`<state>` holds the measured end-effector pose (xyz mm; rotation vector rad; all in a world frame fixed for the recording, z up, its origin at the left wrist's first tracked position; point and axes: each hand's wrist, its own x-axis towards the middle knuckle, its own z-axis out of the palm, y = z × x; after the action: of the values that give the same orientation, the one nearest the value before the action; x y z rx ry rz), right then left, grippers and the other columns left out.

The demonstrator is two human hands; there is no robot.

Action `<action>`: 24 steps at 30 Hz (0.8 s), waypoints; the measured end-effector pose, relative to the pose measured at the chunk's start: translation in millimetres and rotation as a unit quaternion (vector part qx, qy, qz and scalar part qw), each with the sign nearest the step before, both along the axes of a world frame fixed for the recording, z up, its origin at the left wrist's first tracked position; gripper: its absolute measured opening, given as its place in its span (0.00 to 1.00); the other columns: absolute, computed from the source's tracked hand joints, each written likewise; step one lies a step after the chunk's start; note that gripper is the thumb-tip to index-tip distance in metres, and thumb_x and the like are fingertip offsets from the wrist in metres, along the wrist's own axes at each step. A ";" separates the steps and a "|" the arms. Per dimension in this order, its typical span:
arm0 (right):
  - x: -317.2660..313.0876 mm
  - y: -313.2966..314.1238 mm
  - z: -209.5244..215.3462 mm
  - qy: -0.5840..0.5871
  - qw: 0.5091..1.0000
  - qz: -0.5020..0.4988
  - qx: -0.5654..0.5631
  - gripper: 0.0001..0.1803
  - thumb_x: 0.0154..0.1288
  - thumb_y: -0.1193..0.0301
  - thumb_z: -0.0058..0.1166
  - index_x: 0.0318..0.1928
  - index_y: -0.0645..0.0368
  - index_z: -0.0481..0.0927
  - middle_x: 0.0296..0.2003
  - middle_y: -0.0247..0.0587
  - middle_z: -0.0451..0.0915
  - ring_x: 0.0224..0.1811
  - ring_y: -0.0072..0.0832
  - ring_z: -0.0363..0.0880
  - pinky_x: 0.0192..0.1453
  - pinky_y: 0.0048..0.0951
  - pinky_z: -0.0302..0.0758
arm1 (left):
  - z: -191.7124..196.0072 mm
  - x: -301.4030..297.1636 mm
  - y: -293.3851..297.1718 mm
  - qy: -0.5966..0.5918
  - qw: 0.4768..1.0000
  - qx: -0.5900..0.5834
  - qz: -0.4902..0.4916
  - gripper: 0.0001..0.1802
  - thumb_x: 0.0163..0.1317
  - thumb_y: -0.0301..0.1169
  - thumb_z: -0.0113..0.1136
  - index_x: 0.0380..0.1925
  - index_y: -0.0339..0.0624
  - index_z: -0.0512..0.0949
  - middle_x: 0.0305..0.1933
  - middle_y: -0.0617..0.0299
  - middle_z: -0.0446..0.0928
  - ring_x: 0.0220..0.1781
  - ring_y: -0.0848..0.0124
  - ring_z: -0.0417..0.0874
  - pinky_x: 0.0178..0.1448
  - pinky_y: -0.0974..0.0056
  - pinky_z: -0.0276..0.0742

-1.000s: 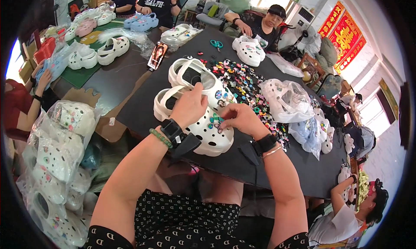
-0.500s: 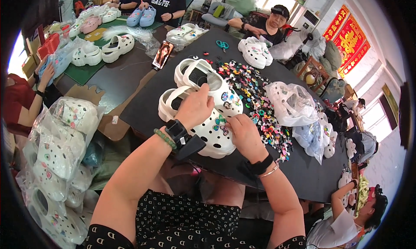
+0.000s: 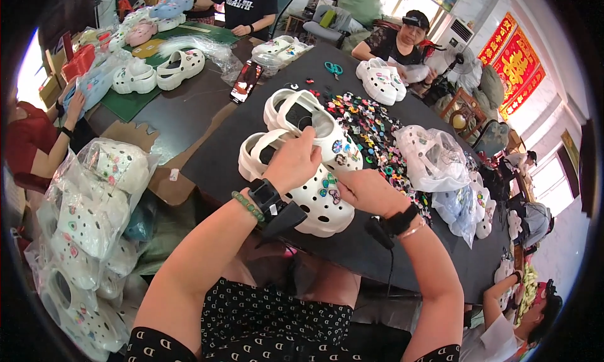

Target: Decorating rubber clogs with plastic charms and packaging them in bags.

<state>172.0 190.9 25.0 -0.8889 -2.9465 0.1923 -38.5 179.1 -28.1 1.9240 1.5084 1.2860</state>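
Note:
Two white clogs with holes lie side by side at the table's near edge. The nearer clog (image 3: 324,218) carries small coloured shoe charms (image 3: 328,187) on its upper. The farther clog (image 3: 328,130) has several charms as well. My left hand (image 3: 294,162) is closed on the nearer clog, its fingers at the edge of the foot opening. My right hand (image 3: 372,193) is curled against the same clog's upper, right beside the charms. Its fingertips are pressed together, and what they hold is hidden.
Loose shoe charms (image 3: 371,135) spread over the dark table (image 3: 233,141) beyond the clogs. Bagged clogs (image 3: 431,157) lie to the right, another white pair (image 3: 381,82) farther back. Teal scissors (image 3: 333,68) and a phone (image 3: 246,82) lie beyond. Wrapped clogs (image 3: 94,217) are stacked left. Co-workers sit around.
The whole view has shifted slightly. My right hand has turned, its fingers now curled more tightly beside the charms. My left hand keeps its hold on the clog.

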 end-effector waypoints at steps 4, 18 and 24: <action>5.2 -0.9 -6.2 0.045 0.997 -0.019 -0.062 0.19 0.71 0.56 0.49 0.43 0.62 0.75 0.35 0.57 0.81 0.41 0.54 0.79 0.46 0.47 0.75 | -2.6 -1.0 0.3 0.000 1.000 0.010 -0.001 0.12 0.65 0.30 0.55 0.37 0.35 0.64 0.22 0.44 0.77 0.26 0.46 0.81 0.30 0.49 0.72; 7.6 22.9 -6.2 0.056 0.946 -0.097 -0.306 0.27 0.56 0.53 0.70 0.25 0.58 0.67 0.19 0.28 0.64 0.24 0.21 0.62 0.27 0.29 0.62 | -2.3 -0.9 -1.0 0.018 1.000 0.009 0.010 0.12 0.65 0.31 0.55 0.38 0.35 0.64 0.21 0.43 0.76 0.26 0.44 0.80 0.30 0.47 0.72; 5.9 17.5 -6.1 0.070 0.954 -0.099 -0.273 0.25 0.62 0.53 0.65 0.26 0.60 0.69 0.18 0.33 0.65 0.24 0.23 0.63 0.28 0.30 0.64 | 0.8 -1.8 -0.9 0.013 1.000 0.012 0.001 0.12 0.64 0.31 0.54 0.36 0.35 0.64 0.23 0.39 0.77 0.29 0.40 0.80 0.33 0.42 0.72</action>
<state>177.8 208.4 18.9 -1.1565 -2.6758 1.0459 -40.4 178.2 -27.3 1.9623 1.5154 1.2911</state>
